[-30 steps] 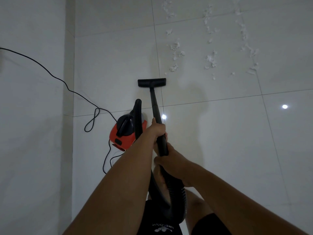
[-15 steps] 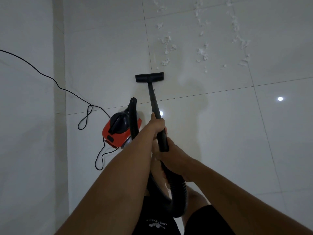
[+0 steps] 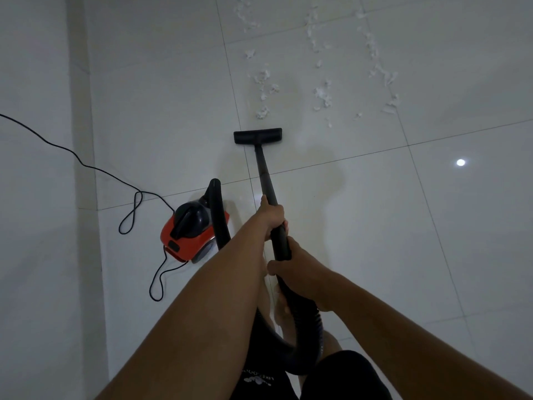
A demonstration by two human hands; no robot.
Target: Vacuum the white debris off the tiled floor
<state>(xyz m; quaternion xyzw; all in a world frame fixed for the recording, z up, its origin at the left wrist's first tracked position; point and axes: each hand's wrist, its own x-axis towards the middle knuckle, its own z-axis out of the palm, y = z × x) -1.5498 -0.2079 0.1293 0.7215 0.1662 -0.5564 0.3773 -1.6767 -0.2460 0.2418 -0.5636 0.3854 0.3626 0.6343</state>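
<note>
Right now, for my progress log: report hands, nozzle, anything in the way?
Left hand, right hand both grip wand. Nozzle down, just short of white debris. Cord off left, path clear.

The nozzle lies just before the debris, canister behind-left.

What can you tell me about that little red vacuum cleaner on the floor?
The vacuum cleaner is a small canister with a glossy orange-red plastic body and a black top handle, sitting on the tiled floor. A black power cord loops away to the left. A black ribbed hose arches from it round to a rigid black wand; the left hand grips it, the right hand the hose end. Its flat floor head rests just short of the white debris.
</note>
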